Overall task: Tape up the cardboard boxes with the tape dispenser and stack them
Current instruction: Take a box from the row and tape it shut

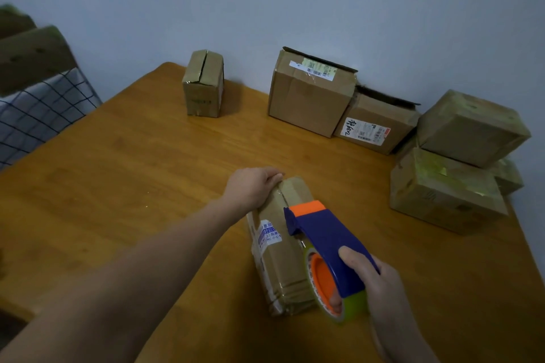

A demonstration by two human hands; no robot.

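A long narrow cardboard box [277, 262] with a white and blue label lies on the wooden table [132, 174] in front of me. My left hand [253, 187] rests on its far end, fingers curled over the far edge. My right hand [380, 283] grips the blue and orange tape dispenser [321, 233], which carries a roll of clear tape. The dispenser's orange front end sits over the seam along the box's top.
A small upright box [203, 85] with a split top stands at the back. Two larger boxes [309, 91] [374, 124] with open flaps sit against the wall. Taped boxes [472, 127] [445, 188] are stacked at the right. A checked cloth [38, 109] lies left of the table.
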